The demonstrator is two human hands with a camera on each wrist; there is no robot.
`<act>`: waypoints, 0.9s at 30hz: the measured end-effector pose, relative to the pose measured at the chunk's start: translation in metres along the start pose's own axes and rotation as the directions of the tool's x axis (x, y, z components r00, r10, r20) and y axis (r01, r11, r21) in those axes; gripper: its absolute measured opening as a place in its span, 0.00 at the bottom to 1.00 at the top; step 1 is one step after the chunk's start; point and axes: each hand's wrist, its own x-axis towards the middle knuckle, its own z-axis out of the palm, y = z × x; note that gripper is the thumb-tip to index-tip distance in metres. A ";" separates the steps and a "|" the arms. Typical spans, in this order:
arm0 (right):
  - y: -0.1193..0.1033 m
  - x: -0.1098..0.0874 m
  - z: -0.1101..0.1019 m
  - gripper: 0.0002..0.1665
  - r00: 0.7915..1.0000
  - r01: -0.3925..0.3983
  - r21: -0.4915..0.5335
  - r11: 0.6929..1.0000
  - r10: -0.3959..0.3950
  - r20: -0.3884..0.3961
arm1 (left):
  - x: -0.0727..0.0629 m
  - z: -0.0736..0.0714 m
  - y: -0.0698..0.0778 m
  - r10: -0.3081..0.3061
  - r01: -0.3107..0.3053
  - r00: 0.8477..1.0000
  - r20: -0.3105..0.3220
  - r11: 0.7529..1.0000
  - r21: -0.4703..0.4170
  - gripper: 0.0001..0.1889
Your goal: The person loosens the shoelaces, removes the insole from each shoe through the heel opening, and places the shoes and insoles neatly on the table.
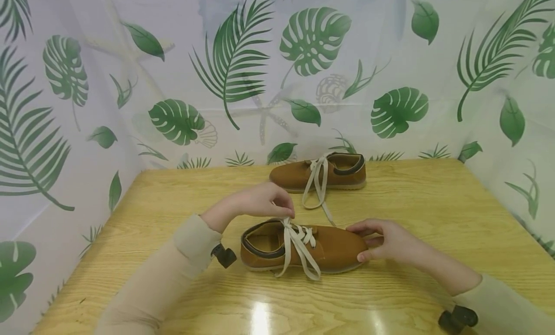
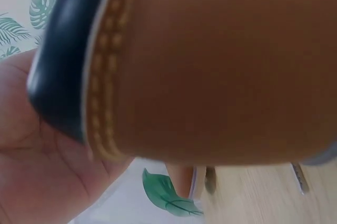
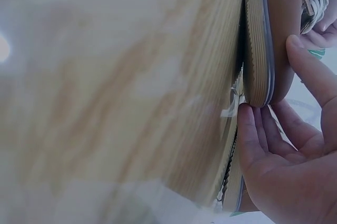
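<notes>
Near brown shoe [image 1: 338,246] | left hand [image 1: 265,200]: grip pinched on lace [image 1: 287,239] | right hand [image 1: 388,239]: grip partly spread, curled round toe [image 1: 352,250]

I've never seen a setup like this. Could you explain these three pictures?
No machine here, just a person's bare left hand and right hand. The wide picture looks forward and down from the head; the other two are close-ups taken from the left and right wrists. On the yellow-brown wooden table stands a tan-brown low shoe with flat cream laces, with a matching brown shoe behind it. The left fingers pinch the near shoe's laces at the top; the right fingers hold its toe. The left-wrist picture is mostly filled by blurred shoe.
</notes>
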 end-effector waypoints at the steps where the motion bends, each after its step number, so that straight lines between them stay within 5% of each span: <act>1: 0.000 0.000 0.000 0.40 1.000 0.001 0.000 1.000 -0.001 0.000 | -0.001 0.000 -0.001 0.002 -0.002 1.000 -0.005 1.000 -0.004 0.10; 11: 0.000 0.000 0.000 0.42 1.000 -0.018 0.027 0.999 0.018 0.013 | -0.010 0.002 -0.010 -0.043 0.041 0.999 -0.030 0.997 -0.072 0.13; 21: 0.002 0.000 0.000 0.42 1.000 -0.017 0.016 1.000 0.017 0.009 | 0.002 0.008 -0.008 -0.137 0.139 0.990 0.023 0.987 -0.080 0.21; 27: 0.000 0.000 0.000 0.42 1.000 -0.023 0.022 1.000 0.022 0.011 | 0.007 0.012 -0.003 -0.162 0.164 0.987 0.021 0.977 -0.139 0.12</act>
